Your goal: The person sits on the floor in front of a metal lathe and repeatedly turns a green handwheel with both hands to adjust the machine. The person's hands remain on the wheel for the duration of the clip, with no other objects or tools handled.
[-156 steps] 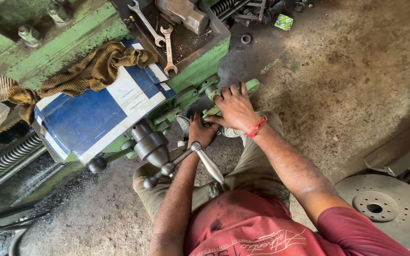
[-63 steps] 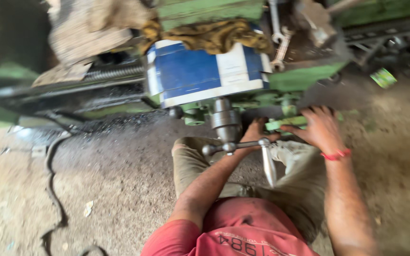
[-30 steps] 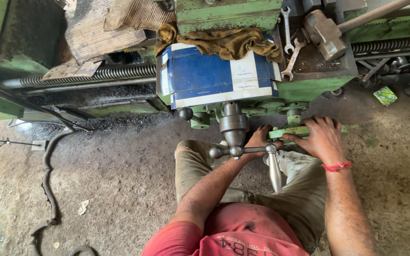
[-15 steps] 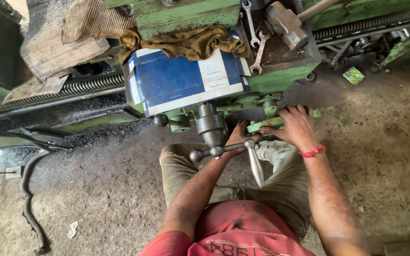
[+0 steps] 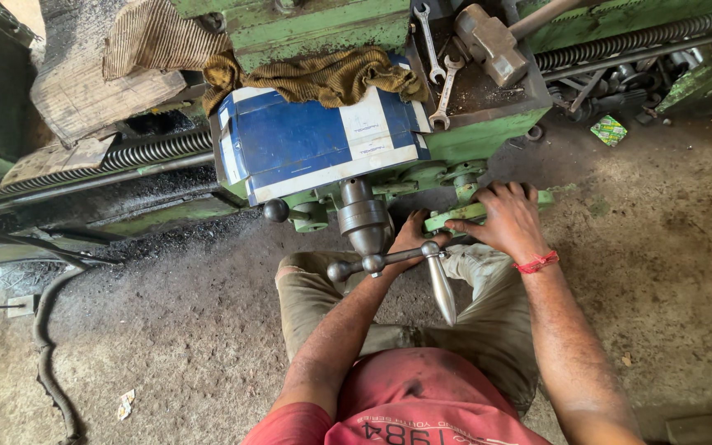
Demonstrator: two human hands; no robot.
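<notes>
Head view, looking straight down the person's chest at a green lathe (image 5: 488, 132), and both arms reach in under its front edge. The right hand (image 5: 506, 221) lies flat on a green lever (image 5: 465, 213) that juts from the machine's apron, fingers spread over the top and curled round the far edge: a loose, pressing hold, not a tight fist. The lever sits directly under the palm, so only its near end shows. The left hand (image 5: 412, 235) goes in just beside it, tucked behind the steel crank handle (image 5: 397, 260); the fingers are hidden by the bar and the hub, so I cannot tell whether it is grasping anything or only braced there. The crank's tapered grip (image 5: 442, 288) hangs down free, touched by neither hand, probably because it swings to its low point when let go.

Up on the machine's tray, two spanners (image 5: 437, 58) and a hammer (image 5: 492, 37) lie together, seemingly parked within arm's reach. A blue and white box (image 5: 315, 144) rests on the carriage with a brown rag (image 5: 331, 76) draped along its top, likely put there to keep it off the grimy floor (image 5: 166, 330). The bare leadscrew (image 5: 150, 152) runs off to the left.
</notes>
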